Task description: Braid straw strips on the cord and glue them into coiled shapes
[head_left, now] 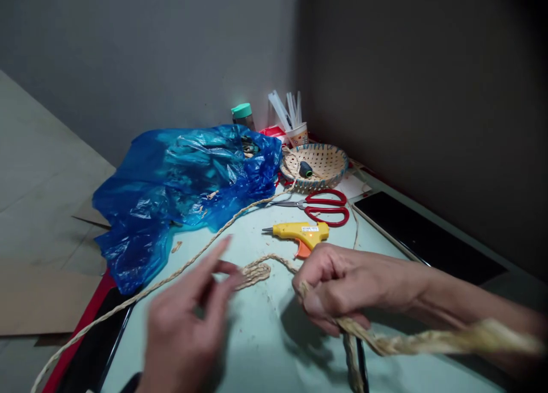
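Note:
My left hand (192,319), partly blurred, is at the left end of a small flat coil of straw rope (256,274). Its thumb and a bent finger pinch the coil's edge, while the index finger points up and away. From the coil the rope runs right into my right hand (334,284), which is closed in a fist around it. Past the fist, a thicker loose straw strand (398,343) trails right, smeared by motion. Another strand (353,361) hangs below the fist. Just behind my right hand lies a yellow hot glue gun (302,232), its nozzle pointing left.
Red-handled scissors (327,207) lie behind the glue gun. Farther back stand a woven basket (334,164) holding a dark thread spool (305,169) and a cup of glue sticks (298,135). A blue plastic bag (184,176) spreads left, a long rope (192,260) crosses the table, and a phone (411,233) lies right.

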Demonstrator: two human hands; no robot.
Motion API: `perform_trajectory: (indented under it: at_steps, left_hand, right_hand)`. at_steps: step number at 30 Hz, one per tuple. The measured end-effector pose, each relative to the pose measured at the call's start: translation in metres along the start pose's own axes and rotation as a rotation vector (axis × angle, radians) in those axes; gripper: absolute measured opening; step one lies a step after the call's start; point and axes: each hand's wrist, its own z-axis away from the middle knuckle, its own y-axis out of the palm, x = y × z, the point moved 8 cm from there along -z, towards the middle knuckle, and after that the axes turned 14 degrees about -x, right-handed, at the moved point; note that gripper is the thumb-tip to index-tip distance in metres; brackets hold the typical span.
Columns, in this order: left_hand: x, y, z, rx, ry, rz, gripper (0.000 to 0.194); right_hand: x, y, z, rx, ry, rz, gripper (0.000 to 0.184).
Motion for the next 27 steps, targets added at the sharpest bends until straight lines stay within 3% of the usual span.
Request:
perform_trajectory:
  at_steps: [1, 2, 4, 8, 11, 15, 17, 20, 27]
  left_hand:
    - [0.0, -0.021, -0.005, -0.232, 0.032, -0.063, 0.024]
    - [0.002, -0.029, -0.007, -0.32, 0.028, -0.06, 0.017]
    - [0.004, -0.022, -0.006, -0.22, -0.001, -0.013, 0.018]
    - [-0.007, -0.002, 0.008, -0.074, 0.07, -0.029, 0.033]
    - [-0.003, 0.013, 0.014, 0.033, 0.016, 0.008, 0.039]
    - [0.009, 0.044, 0.021, 0.347, -0.075, 0.108, 0.042]
    - [0.017, 0.053, 0.023, 0.438, -0.166, 0.165, 0.044]
    - [0.027, 0.057, 0.024, 0.476, -0.362, 0.254, 0.042]
    - [0.018, 0.057, 0.023, 0.481, -0.468, 0.451, 0.024]
  right_hand:
    - [0.001, -0.001, 0.0, -0.014, 0.004, -0.03, 0.026]
    - [0.002, -0.004, -0.001, -0.059, -0.008, -0.037, 0.028]
    - [0.005, -0.009, -0.004, -0.15, -0.048, 0.028, 0.032]
    - [0.016, -0.022, -0.006, -0.369, -0.222, 0.348, 0.028]
    - [0.025, -0.029, -0.003, -0.524, -0.359, 0.528, 0.03]
    - [0.019, -0.025, -0.005, -0.526, -0.377, 0.44, 0.036]
    - [0.016, -0.023, -0.007, -0.511, -0.37, 0.319, 0.033]
    - [0.019, -0.023, -0.006, -0.52, -0.395, 0.251, 0.024]
    - [0.018, -0.015, 0.005, -0.534, -0.376, 0.225, 0.028]
